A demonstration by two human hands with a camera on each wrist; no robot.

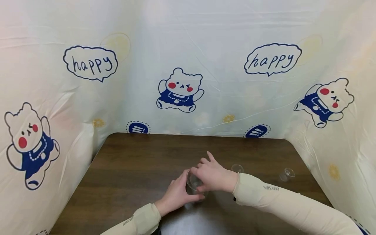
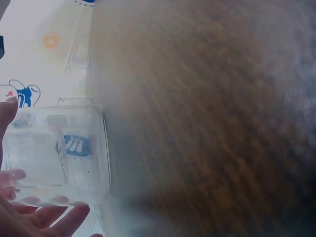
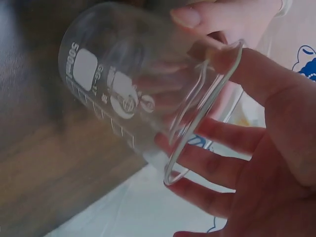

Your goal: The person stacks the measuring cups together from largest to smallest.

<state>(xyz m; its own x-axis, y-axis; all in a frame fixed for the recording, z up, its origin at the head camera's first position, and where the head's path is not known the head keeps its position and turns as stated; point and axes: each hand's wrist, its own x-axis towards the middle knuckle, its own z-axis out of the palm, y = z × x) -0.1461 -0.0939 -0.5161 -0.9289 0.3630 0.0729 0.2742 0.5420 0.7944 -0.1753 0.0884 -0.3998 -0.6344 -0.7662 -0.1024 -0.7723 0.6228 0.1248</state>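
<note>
A clear glass beaker (image 3: 106, 106) with white 500 ml markings stands between both hands near the front middle of the table. My left hand (image 1: 174, 197) grips its side, thumb at the near side and fingers on the left. From above, my right hand (image 1: 215, 176) reaches over the mouth and pinches at the rim with thumb and fingers; its little finger sticks up. Inside the beaker, the left wrist view shows the outline of a smaller clear vessel (image 2: 37, 158). The right hand covers part of the beaker's mouth in the head view.
On the brown wooden table (image 1: 141, 156), a small clear glass vessel (image 1: 237, 168) stands just beyond the right wrist. Another small clear glass vessel (image 1: 286, 174) is farther right, near the table's edge. A pale printed cloth (image 1: 182, 39) hangs around the back and sides.
</note>
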